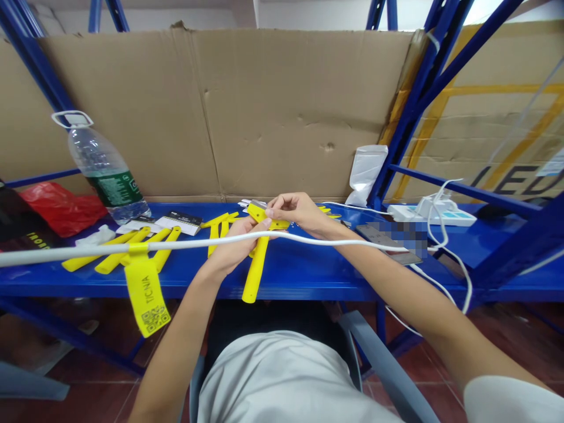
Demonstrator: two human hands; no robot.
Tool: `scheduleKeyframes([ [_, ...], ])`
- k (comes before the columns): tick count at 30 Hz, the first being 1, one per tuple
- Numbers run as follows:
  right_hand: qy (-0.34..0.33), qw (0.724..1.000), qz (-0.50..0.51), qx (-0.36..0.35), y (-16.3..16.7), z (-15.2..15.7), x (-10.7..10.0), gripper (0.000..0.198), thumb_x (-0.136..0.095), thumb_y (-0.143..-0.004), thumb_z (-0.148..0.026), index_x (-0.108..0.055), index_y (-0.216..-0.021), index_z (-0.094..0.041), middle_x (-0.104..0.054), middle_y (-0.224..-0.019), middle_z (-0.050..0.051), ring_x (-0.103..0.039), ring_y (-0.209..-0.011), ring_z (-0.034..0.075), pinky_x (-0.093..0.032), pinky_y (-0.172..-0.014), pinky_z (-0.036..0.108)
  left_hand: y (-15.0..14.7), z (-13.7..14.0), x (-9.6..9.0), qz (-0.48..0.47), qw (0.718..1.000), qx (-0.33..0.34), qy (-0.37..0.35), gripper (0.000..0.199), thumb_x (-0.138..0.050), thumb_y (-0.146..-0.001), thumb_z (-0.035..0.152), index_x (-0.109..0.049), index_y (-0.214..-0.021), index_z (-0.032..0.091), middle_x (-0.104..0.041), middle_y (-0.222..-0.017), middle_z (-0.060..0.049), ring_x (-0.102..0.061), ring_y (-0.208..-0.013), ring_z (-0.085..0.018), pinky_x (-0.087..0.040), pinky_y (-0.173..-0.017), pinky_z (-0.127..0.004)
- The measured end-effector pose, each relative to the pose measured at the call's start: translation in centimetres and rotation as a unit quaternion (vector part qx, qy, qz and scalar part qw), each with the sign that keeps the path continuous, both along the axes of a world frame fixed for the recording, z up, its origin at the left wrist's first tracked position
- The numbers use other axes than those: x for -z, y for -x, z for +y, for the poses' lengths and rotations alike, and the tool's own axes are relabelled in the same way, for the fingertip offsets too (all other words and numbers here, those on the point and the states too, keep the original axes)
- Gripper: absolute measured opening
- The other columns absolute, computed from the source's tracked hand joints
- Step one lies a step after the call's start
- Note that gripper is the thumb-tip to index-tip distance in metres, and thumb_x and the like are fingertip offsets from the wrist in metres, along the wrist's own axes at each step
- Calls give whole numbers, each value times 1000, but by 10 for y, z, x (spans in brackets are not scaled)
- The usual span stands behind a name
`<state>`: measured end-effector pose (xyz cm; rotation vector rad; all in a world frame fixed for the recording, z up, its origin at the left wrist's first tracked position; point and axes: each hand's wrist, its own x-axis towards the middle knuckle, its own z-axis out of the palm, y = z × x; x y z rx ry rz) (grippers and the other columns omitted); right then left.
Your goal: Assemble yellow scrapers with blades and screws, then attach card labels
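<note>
My left hand (233, 245) is closed around the upper part of a yellow scraper (254, 276), whose round handle hangs down toward the table's front edge. A greyish strip shows at the top of its yellow head, close to my fingers. From the right, my right hand (300, 211) pinches at that head with thumb and forefinger; any small part between those fingertips is too small to make out. Several yellow handles (162, 249) lie to the left on the blue table (308, 267), and narrower yellow pieces (214, 235) are just beside my left hand.
A white cable (304, 237) with a yellow tag (147, 294) crosses in front of my wrists. At the left stand a water bottle (108, 170) and a red plastic bag (61, 205). A phone (388, 241) and a power strip (453, 216) lie right. Cardboard (282, 111) backs the table.
</note>
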<state>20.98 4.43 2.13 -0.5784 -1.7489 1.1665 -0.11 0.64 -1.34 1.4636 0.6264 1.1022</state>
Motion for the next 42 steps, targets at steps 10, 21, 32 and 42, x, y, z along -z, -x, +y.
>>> scheduleKeyframes([
  [10, 2, 1000, 27, 14, 2, -2, -1, 43, -105, -74, -52, -77, -72, -19, -81, -89, 2, -70, -83, 14, -55, -83, 30, 0, -1, 1, -13, 1000, -8, 5, 37, -90, -98, 47, -84, -112, 12, -85, -99, -11, -84, -94, -27, -68, -90, -37],
  [21, -2, 1000, 14, 7, 1, -5, -3, 41, -105, -75, -51, -78, -71, -20, -81, -89, 2, -70, -83, 14, -56, -85, 32, -2, -9, -7, -8, 1000, -6, 9, 44, -92, -95, 52, -83, -109, 11, -88, -105, -17, -88, -103, -33, -71, -95, -38],
  [32, 2, 1000, 2, 14, 2, -6, -5, 48, -106, -69, -58, -76, -71, -21, -82, -90, 2, -72, -88, 17, -58, -88, 33, -3, -10, -8, -23, 999, 13, 18, 42, -94, -93, 45, -85, -115, 11, -87, -115, -17, -87, -109, -34, -70, -105, -44],
  [42, 4, 1000, 7, 2, 1, -3, -3, 47, -108, -69, -54, -76, -73, -19, -82, -92, 3, -73, -88, 16, -57, -85, 32, -5, -13, -10, -29, 999, 13, 17, 41, -95, -91, 44, -86, -115, 11, -87, -116, -16, -87, -110, -35, -69, -110, -49],
])
